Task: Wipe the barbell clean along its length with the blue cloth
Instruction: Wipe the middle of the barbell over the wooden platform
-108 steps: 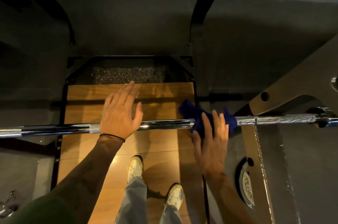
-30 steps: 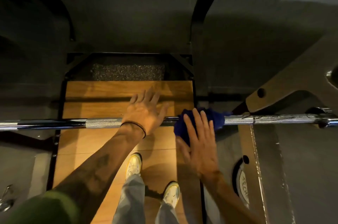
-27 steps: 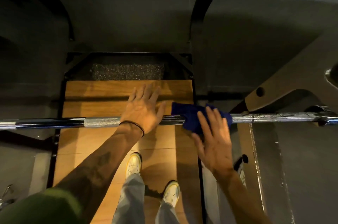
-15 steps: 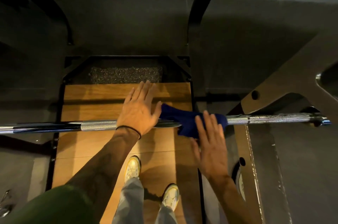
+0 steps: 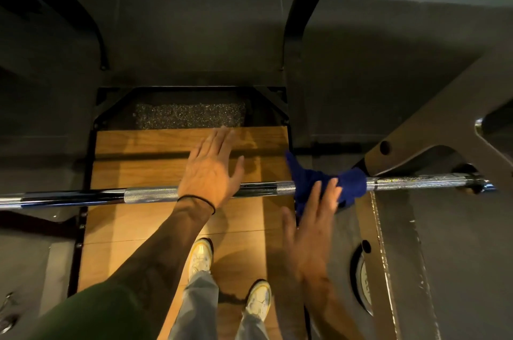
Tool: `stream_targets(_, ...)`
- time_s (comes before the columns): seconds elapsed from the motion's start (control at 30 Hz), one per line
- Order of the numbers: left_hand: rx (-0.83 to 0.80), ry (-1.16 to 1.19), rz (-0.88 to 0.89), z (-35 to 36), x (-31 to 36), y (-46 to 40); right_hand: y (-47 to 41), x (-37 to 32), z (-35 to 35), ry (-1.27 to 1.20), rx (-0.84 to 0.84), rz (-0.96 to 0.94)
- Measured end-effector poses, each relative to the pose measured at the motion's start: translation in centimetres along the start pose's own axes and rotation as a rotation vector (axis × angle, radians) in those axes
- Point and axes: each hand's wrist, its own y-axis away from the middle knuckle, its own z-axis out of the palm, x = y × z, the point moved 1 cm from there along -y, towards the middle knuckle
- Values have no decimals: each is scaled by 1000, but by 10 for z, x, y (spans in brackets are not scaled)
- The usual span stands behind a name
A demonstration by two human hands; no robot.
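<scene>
From my head camera: the bar [image 5: 416, 183] runs level across the rack. My left hand [image 5: 211, 173] rests flat on it, fingers spread. My right hand [image 5: 311, 217], fingers straight, presses the cloth [image 5: 347, 187] over the bar. Mid-wipe, I judge; next, slide the cloth toward the right end.

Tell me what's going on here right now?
A person is cleaning a barbell that runs across the view above a wooden platform. The right hand presses a blue cloth draped over the bar, fingers flat on it. The left hand rests open on the bar, steadying it. The person's shoes show below.
</scene>
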Motion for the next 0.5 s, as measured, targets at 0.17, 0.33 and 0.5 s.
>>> stream_targets(0.17, 1, 4, -8, -1, 2, -1, 14, -40, -9, 52, 2, -171)
stream_targets(0.33, -7, -5, 0, -1, 3, -1, -41, -64, -19, -73, 116, -45)
stream_targets(0.5, -4, -9, -5, 0, 1, -1, -43, -42, 6, 318, -118, -370)
